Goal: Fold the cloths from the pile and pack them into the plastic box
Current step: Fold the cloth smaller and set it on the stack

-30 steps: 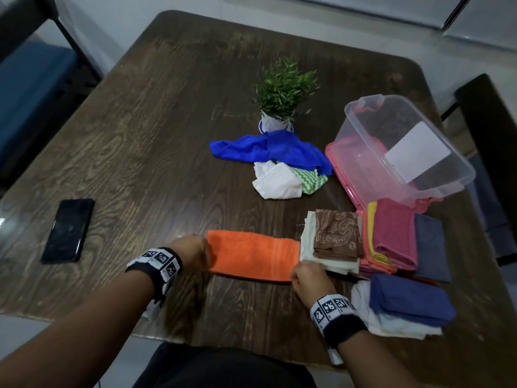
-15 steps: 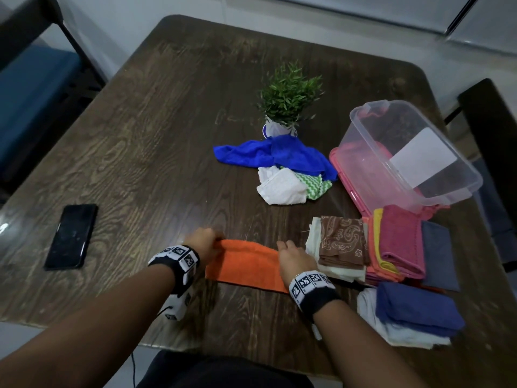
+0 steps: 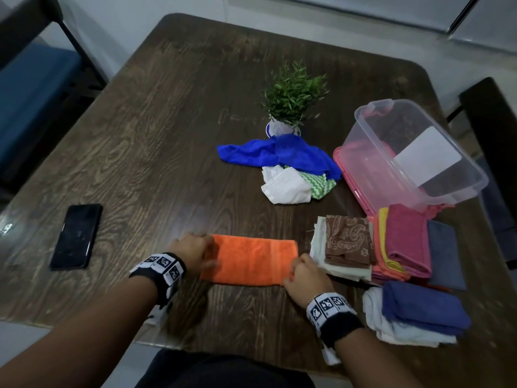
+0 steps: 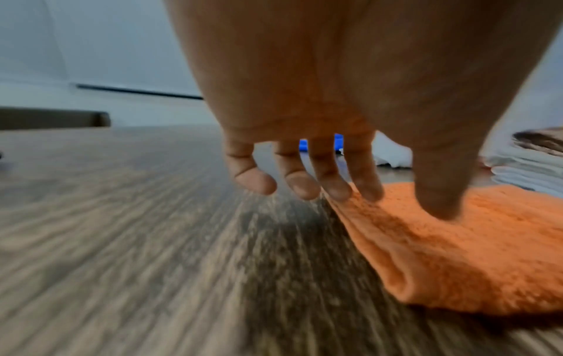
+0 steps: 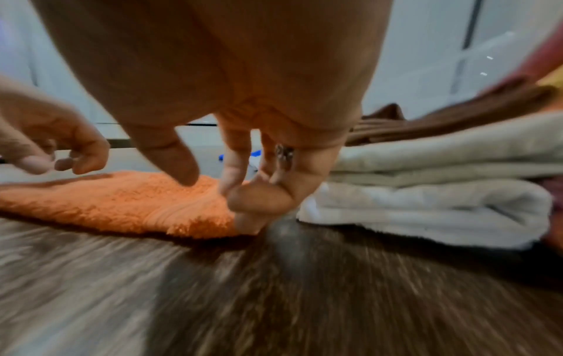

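Note:
An orange cloth lies folded into a long strip on the wooden table, close to the near edge. My left hand is at its left end; the left wrist view shows its fingertips and thumb touching the orange cloth with loosely bent fingers. My right hand rests on the right end, fingers bent down onto the orange cloth without gripping it. An unfolded pile sits mid-table: a blue cloth, a white one, a green zigzag one. The clear plastic box leans tilted on its pink lid.
Folded stacks crowd the right near corner: a brown paisley cloth on cream ones, a magenta stack, a grey cloth, a navy cloth on white. A potted plant stands behind the pile. A black phone lies left.
Both hands had moved inward onto the far edge of the orange cloth half a second ago. They are back at its two ends, and the strip lies flat.

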Tool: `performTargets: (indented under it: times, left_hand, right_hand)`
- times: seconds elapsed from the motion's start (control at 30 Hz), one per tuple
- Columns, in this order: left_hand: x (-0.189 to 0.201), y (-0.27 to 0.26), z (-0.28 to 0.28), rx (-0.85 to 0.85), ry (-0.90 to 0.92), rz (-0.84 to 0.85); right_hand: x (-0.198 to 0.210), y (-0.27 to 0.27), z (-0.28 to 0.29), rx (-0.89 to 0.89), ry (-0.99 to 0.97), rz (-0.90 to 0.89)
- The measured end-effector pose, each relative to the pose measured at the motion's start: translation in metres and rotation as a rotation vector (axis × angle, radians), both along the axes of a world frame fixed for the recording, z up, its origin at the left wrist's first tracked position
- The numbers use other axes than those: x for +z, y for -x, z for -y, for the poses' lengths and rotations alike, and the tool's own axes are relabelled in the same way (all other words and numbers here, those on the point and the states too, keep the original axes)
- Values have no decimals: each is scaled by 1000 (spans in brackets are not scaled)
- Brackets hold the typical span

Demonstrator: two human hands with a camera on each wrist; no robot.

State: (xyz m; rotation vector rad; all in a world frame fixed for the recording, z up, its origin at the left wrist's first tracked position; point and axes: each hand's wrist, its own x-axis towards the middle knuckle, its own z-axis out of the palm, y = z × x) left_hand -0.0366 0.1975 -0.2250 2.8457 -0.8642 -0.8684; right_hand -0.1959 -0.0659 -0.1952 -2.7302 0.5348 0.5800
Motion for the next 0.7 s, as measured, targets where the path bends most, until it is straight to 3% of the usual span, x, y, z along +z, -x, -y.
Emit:
performTargets:
  times: [0.1, 0.23, 0.4, 0.47, 0.57, 0.7]
  left_hand:
    - [-8, -3, 6, 232, 260, 39]
    - [-15, -5, 17, 320, 271, 51]
    - [-19, -13, 19, 405, 335, 22]
    - [-18, -13, 18, 406, 389, 92]
    - [-14, -8, 23, 200, 506, 218]
    - [-11, 8, 37, -183, 465, -75]
  right_hand:
    - [-7, -10, -2, -176, -1, 81]
    - [-16, -25, -8, -316, -20, 44]
    - [-15, -25, -11, -348, 23, 35]
    - [-13, -23, -11, -399, 25, 39]
    - [-14, -21, -15, -472, -16, 7]
    - [-19, -26, -22, -589, -106, -14]
